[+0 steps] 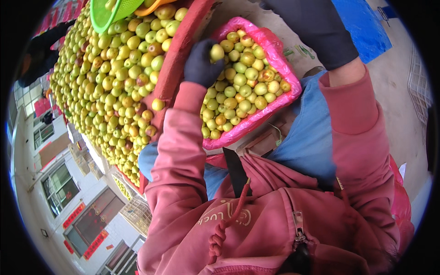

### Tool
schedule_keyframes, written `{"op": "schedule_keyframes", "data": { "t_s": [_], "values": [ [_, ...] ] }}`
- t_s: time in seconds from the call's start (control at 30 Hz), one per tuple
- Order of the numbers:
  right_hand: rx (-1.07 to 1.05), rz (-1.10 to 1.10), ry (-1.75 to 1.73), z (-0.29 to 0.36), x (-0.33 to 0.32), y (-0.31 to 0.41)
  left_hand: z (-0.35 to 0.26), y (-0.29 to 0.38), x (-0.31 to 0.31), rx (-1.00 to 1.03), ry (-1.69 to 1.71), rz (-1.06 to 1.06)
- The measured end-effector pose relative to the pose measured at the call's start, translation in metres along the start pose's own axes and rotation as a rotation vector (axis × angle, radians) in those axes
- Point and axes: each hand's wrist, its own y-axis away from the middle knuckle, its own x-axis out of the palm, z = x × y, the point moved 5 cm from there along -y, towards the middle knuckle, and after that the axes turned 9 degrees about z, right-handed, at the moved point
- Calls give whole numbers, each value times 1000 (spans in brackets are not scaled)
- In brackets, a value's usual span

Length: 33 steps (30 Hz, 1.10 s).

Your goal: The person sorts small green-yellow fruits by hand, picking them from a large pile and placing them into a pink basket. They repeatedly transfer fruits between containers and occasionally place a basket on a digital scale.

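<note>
My left hand (pixel 204 63), in a dark glove, grips a yellow-green fruit (pixel 217 52) that looks like a jujube. It is over the left edge of a container with a pink plastic liner (pixel 292 79). Many similar fruits (pixel 245 90) fill this container, some with reddish-brown patches. My right hand (pixel 302 27), also dark-gloved, reaches up past the container's right side. Its fingers are cut off by the top edge of the view, so their grip cannot be made out. On the left, a large heap of the same fruits (pixel 113 82) lies behind a red padded rim (pixel 182 44).
A green plastic basket (pixel 118 17) and an orange one (pixel 154 6) rest on the heap. One loose fruit (pixel 158 104) sits by the rim. A blue sheet-like surface (pixel 364 31) lies at upper right, with wire crates (pixel 419 82) below it. My knees flank the lined container.
</note>
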Motion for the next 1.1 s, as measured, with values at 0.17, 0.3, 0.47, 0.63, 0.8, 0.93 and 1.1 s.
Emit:
{"op": "schedule_keyframes", "data": {
  "t_s": [0.17, 0.3, 0.47, 0.63, 0.8, 0.93, 1.1],
  "values": [
    [-45, 39, 21, 2, 3, -2, 50, 117, 15, -368, 555, -54],
    [-80, 59, 135, 4, 8, -2, 45, 178, 32, -540, 1761, -75],
    [-74, 189, 142, -24, 19, -8, 45, 195, 24, -561, 1762, -111],
    [7, 265, 293, -49, 27, -5, 34, 205, 53, -715, 1073, 81],
    [109, 402, 450, -92, 30, 7, 4, 208, 87, -647, 822, 247],
    [94, 521, 743, -127, 47, 39, 13, 203, 105, -439, 558, 141],
    [-147, 770, 958, -155, 95, 86, 3, 209, 91, -438, 247, 183]
  ]
}}
